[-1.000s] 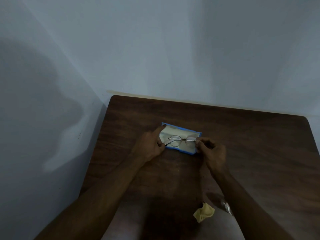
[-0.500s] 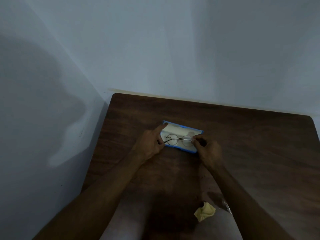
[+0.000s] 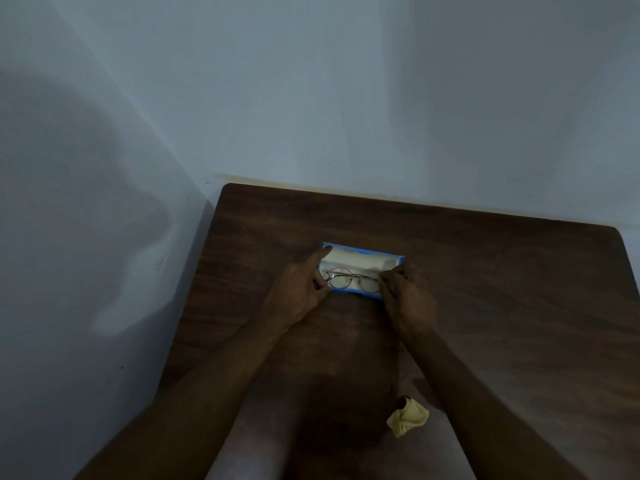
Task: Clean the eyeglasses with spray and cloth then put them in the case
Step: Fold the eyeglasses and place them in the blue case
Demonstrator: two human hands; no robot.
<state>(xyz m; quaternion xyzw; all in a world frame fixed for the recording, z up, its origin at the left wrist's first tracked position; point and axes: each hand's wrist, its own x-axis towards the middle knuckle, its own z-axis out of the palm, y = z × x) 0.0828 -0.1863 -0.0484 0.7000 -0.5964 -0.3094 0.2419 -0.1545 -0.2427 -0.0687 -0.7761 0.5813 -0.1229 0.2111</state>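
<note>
Round wire-rimmed eyeglasses point(image 3: 353, 279) lie in the open blue case point(image 3: 363, 252) with its cream lining, in the middle of the brown table. My left hand point(image 3: 301, 289) pinches the left end of the frame, its index finger pointing out over the case's corner. My right hand point(image 3: 408, 296) grips the right end of the frame at the case's right side. A crumpled yellow cloth point(image 3: 408, 418) lies near the table's front edge, just left of my right forearm. No spray bottle shows in this view.
The dark wooden table point(image 3: 502, 289) stands pushed against a pale wall at the back. Its left edge borders a wall with shadows on it. My forearms reach in from the bottom of the view.
Both hands have lowered the eyeglasses down into the case; the frame now rests lower and closer to the front wall of the case. The view has shifted slightly.
</note>
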